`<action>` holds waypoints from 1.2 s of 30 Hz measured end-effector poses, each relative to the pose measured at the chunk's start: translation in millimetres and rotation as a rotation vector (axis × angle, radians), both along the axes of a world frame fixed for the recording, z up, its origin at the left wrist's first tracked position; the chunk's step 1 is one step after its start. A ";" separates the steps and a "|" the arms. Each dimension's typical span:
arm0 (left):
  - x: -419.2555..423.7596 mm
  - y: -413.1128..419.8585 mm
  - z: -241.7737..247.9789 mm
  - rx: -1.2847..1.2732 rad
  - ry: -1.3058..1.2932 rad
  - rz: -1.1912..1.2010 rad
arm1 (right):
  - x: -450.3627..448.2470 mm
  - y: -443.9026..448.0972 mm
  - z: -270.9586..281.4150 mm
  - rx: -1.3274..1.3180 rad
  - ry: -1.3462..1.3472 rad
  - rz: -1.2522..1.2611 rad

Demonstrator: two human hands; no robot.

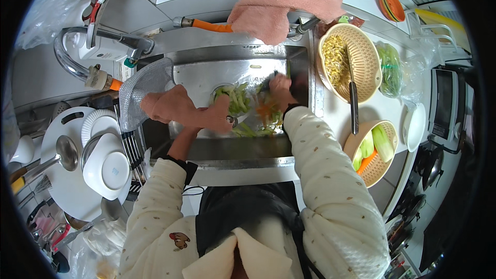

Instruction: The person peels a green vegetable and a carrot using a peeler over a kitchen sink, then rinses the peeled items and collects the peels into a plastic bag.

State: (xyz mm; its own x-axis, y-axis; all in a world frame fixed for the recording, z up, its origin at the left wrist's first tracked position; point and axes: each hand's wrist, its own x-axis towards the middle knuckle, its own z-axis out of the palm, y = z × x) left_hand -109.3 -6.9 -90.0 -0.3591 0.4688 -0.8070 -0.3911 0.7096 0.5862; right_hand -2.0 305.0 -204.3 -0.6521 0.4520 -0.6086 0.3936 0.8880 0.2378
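My left hand (191,130) is wrapped round a hose covered in pink cloth (174,106), which hides most of the fingers. A metal end (232,121) pokes from the cloth over the sink, and water seems to run from it. Deep in the stainless steel sink (205,66), my right hand (279,83) is blurred, its fingers beside a dark thing I cannot make out. Light green vegetable peelings (237,99) lie round the drain, and blurred orange scraps (267,111) lie below my right hand.
Right of the sink, a knife (353,100) rests across a basket (366,62) of bean sprouts (336,60). Another basket (374,178) holds peeled vegetables. A mesh strainer (145,93) is at the sink's left, near a white cutting board (58,190) and stacked dishes (102,170).
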 end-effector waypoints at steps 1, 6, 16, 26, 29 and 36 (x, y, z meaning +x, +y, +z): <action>1.2 -2.0 0.1 -0.009 -0.028 0.059 | 10.5 -10.1 18.1 -0.166 -0.097 -0.176; -2.0 -12.8 2.8 -0.069 -0.082 0.169 | 80.4 -40.9 59.0 -0.485 -0.209 0.028; -1.6 -32.3 1.3 -0.098 -0.077 0.226 | -60.6 10.6 28.6 0.114 0.600 0.138; 4.6 -22.4 -2.0 -0.088 -0.108 0.195 | 13.6 -47.5 71.8 -0.490 -0.079 0.406; -7.1 -19.4 0.8 -0.095 -0.088 0.177 | -2.8 -30.7 73.2 -0.292 0.130 0.225; -19.4 -19.3 -2.2 -0.099 -0.064 0.161 | 2.1 11.5 -22.3 0.424 0.092 0.313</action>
State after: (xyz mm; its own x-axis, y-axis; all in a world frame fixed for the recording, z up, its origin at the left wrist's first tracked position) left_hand -128.7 -26.2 -92.3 -0.3699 0.3265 -0.8698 -0.5385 0.6876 0.4871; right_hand 0.1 316.4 -226.6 -0.8373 0.4213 -0.3484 0.1617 0.7996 0.5784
